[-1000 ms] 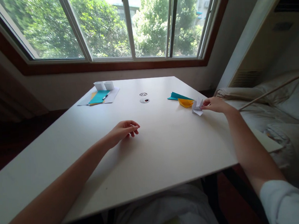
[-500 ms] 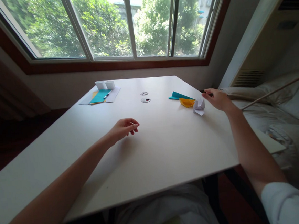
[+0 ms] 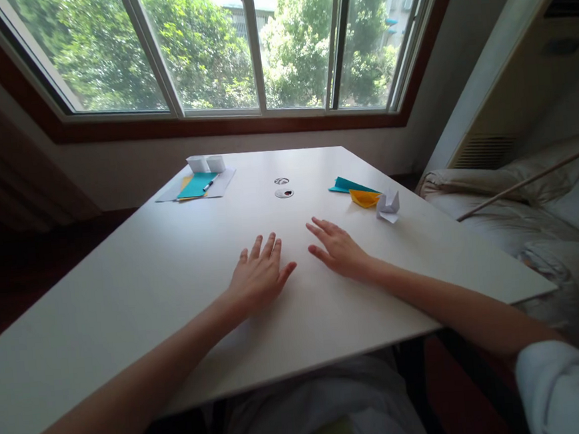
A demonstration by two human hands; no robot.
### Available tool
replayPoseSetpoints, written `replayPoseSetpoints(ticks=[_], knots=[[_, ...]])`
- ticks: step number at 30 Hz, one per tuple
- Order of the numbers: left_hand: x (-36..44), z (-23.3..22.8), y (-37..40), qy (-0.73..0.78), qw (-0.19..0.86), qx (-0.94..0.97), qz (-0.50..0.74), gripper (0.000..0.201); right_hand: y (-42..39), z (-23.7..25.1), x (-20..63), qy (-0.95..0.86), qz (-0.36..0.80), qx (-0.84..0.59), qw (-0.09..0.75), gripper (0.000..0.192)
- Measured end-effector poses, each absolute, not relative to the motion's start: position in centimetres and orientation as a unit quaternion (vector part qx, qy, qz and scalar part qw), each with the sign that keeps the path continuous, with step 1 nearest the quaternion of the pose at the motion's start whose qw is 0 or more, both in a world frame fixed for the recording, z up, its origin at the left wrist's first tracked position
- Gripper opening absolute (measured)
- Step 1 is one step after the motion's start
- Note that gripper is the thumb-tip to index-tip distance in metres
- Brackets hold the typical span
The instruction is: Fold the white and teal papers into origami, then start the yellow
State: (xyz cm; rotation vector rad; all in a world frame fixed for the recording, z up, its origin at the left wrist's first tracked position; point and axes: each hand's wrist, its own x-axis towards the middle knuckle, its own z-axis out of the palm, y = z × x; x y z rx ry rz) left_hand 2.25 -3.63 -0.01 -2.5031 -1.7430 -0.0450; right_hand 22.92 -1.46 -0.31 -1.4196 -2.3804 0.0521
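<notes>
My left hand (image 3: 260, 273) is open, palm down over the middle of the white table (image 3: 139, 282), fingers spread and nothing in it. To its right, my right hand (image 3: 336, 247) is open too, palm down with its fingers apart and holding nothing. Beyond the right hand a folded white paper shape (image 3: 387, 206) stands on the table. Beside that is a yellow paper boat (image 3: 365, 198), and behind the boat lies a folded teal paper piece (image 3: 350, 185) that looks like a paper plane.
At the far left lie white, yellow and teal paper sheets (image 3: 197, 184) with a pen (image 3: 210, 184) on top. Two small white boxes (image 3: 206, 163) stand behind them. Two round inserts (image 3: 284, 193) sit mid-table. A sofa (image 3: 518, 192) with a stick borders the right side.
My right hand has moved left from beside the white paper shape to the table's middle and opened. The left hand has turned palm down and spread its fingers. The folded papers stay put.
</notes>
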Motion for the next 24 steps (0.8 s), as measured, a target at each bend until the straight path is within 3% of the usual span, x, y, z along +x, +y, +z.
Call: replayPoseSetpoints(ticks=[3, 6, 24], knots=[[2.2, -1.1, -3.0, -0.587, 0.021, -0.809, -0.005, 0.071, -2.0, -1.3, 22.0, -0.837, 0.063, -0.538, 0.074, 0.069], [2.0, -1.5, -2.5, -0.599, -0.017, -0.801, 0.012, 0.074, -1.9, -1.3, 22.1, -0.830, 0.088, -0.550, 0.029, 0.073], [1.9, -1.7, -2.4, -0.594, -0.025, -0.804, 0.005, 0.075, -1.6, -1.4, 22.1, -0.830, 0.095, -0.549, 0.024, 0.075]])
